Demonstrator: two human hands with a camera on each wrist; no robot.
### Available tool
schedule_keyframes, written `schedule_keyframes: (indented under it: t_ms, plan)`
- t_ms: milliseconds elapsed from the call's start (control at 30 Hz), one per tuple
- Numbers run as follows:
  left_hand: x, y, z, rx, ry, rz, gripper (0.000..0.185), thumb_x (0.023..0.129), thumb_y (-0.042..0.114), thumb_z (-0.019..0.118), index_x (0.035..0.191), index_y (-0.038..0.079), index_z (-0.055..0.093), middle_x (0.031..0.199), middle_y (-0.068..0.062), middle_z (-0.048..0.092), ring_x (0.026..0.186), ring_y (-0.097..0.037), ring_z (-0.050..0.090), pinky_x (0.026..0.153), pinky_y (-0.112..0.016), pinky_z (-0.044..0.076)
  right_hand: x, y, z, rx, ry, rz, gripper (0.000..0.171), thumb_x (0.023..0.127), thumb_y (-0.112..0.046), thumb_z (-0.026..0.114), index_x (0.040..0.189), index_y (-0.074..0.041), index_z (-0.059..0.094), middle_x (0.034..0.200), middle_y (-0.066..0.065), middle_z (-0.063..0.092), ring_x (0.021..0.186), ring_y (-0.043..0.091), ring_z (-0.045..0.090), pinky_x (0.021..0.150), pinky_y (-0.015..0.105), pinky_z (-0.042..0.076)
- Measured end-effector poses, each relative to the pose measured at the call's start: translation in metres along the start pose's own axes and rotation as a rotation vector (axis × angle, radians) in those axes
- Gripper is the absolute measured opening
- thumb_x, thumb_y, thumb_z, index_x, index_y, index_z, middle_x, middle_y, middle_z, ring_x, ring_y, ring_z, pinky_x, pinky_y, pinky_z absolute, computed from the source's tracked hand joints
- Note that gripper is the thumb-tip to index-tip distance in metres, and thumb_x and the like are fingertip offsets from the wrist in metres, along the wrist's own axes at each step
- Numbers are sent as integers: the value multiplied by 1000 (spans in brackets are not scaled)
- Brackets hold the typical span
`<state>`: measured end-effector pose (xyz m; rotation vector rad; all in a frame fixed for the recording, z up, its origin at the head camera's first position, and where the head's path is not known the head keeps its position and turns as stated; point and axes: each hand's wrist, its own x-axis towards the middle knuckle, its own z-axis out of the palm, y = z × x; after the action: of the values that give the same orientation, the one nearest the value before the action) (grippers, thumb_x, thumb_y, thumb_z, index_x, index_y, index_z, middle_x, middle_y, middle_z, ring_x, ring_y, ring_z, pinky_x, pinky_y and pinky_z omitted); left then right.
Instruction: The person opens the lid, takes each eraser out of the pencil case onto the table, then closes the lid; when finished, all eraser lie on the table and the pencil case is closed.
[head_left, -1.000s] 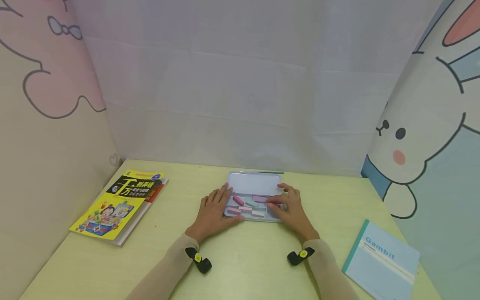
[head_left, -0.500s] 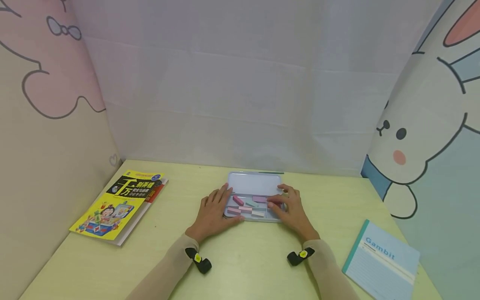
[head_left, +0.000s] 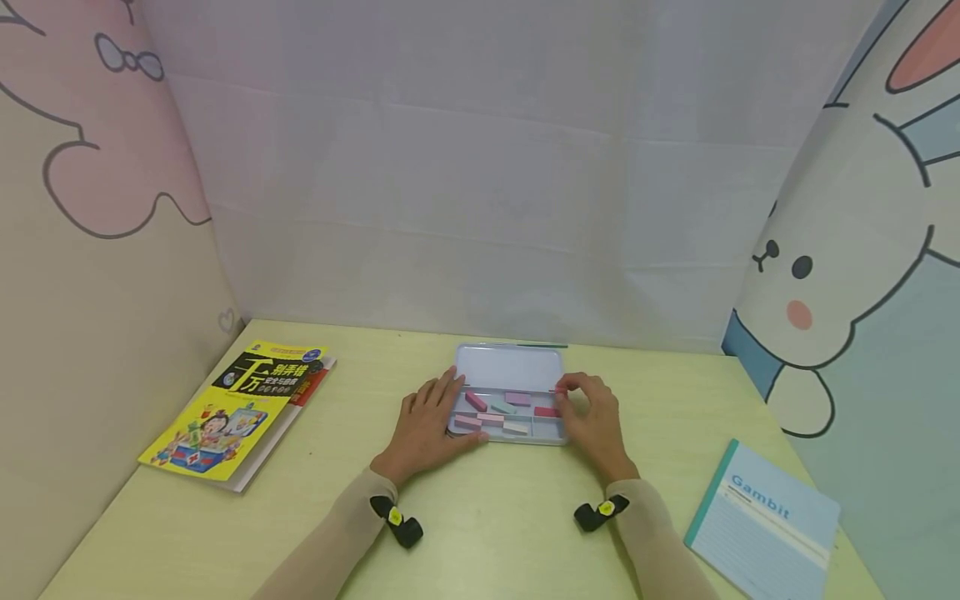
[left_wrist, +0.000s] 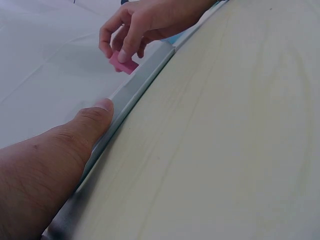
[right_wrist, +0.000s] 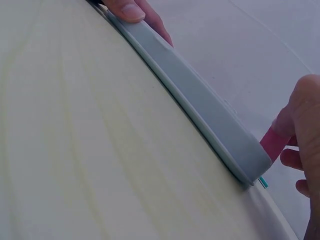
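Note:
A pale shallow case (head_left: 547, 431) lies open on the table, its lid (head_left: 510, 367) tipped back behind it. Inside its compartments are several small blocks: a dark pink one (head_left: 476, 401), a lilac one (head_left: 517, 399), a red one (head_left: 547, 412), a mint green one (head_left: 503, 408), and pale pink and white ones. My left hand (head_left: 427, 427) rests along the case's left side with fingers extended, thumb on the front rim. At the right side, my right hand (head_left: 596, 421) pinches a pink block (left_wrist: 122, 64) between thumb and fingers, just above the rim.
A thin dark green stick (head_left: 543, 345) lies behind the lid. At the left is a yellow book (head_left: 232, 417) on top of another; at the right, a light blue notebook (head_left: 768, 517). White fabric (head_left: 480, 208) hangs behind the table (head_left: 510, 533).
My right hand has drawn rightward from over the right compartment to the case's right edge with a pink block. The red block there now shows in full. The left hand has stayed still.

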<state>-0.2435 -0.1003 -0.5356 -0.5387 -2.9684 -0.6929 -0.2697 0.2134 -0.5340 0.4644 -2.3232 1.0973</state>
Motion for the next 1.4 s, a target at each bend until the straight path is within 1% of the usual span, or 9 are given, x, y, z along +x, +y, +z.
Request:
schedule_keyframes:
  t_ms: [167, 300, 500, 733, 933, 1067, 1133, 1233, 1400]
  plan:
    - [0, -1, 2, -3, 20, 9, 107, 91, 77, 65, 173, 21, 25, 183, -3, 17, 163, -41, 28, 124, -66, 29, -1, -4, -3, 76, 72, 62, 15, 92, -3, 78, 103, -12, 73, 92, 5, 75, 88, 17, 65, 84, 29, 46]
    - [0, -1, 3, -22, 50, 25, 106, 90, 75, 68, 171, 18, 29, 182, -7, 21, 161, -43, 31, 122, -68, 30, -1, -3, -3, 131, 142, 161, 14, 97, -4, 74, 107, -13, 72, 94, 2, 77, 88, 11, 64, 83, 24, 49]
    - [0, -1, 4, -26, 51, 23, 106, 90, 75, 67, 171, 19, 29, 182, -6, 21, 161, -42, 30, 122, -67, 30, 1, -3, -4, 116, 212, 314, 23, 101, -13, 73, 123, -9, 72, 105, 5, 79, 90, 14, 65, 82, 12, 49]
    - [0, 0, 1, 5, 10, 3, 107, 91, 78, 63, 173, 22, 24, 183, -2, 16, 163, -39, 28, 125, -66, 28, 2, -3, -6, 69, 236, 443, 26, 102, -16, 71, 125, -8, 76, 108, 10, 79, 91, 19, 65, 76, 9, 46]
    - [0, 1, 0, 6, 4, 2, 107, 92, 78, 63, 173, 21, 24, 183, -3, 15, 163, -39, 28, 125, -66, 28, 3, 0, -6, 43, 200, 547, 27, 103, -21, 69, 125, -7, 78, 109, 13, 80, 92, 23, 67, 77, 18, 48]
    - [-1, 2, 0, 3, 7, 5, 107, 92, 77, 64, 173, 21, 24, 183, -3, 16, 163, -40, 28, 125, -66, 28, 2, 1, -7, 19, 159, 617, 30, 104, -22, 67, 127, -6, 76, 116, 16, 78, 102, 30, 69, 92, 36, 55]
    - [-1, 2, 0, 1, 11, 5, 106, 92, 77, 64, 173, 21, 25, 183, -3, 16, 163, -40, 28, 125, -66, 28, 2, 3, -8, -17, 136, 641, 34, 105, -23, 65, 130, -4, 74, 122, 19, 75, 110, 33, 65, 99, 46, 52]
    - [-2, 2, 0, -1, 10, 4, 106, 92, 78, 64, 173, 21, 25, 183, -3, 16, 163, -40, 28, 125, -65, 28, 2, 4, -9, -79, 112, 637, 35, 105, -22, 62, 130, 0, 73, 124, 23, 70, 118, 37, 58, 105, 55, 46]
    - [-1, 2, 0, -4, 11, 4, 106, 92, 78, 64, 173, 21, 25, 183, -3, 16, 164, -41, 27, 125, -66, 28, 3, 4, -10, -138, 98, 590, 29, 102, -16, 64, 121, 3, 75, 115, 24, 71, 112, 39, 58, 99, 52, 44]
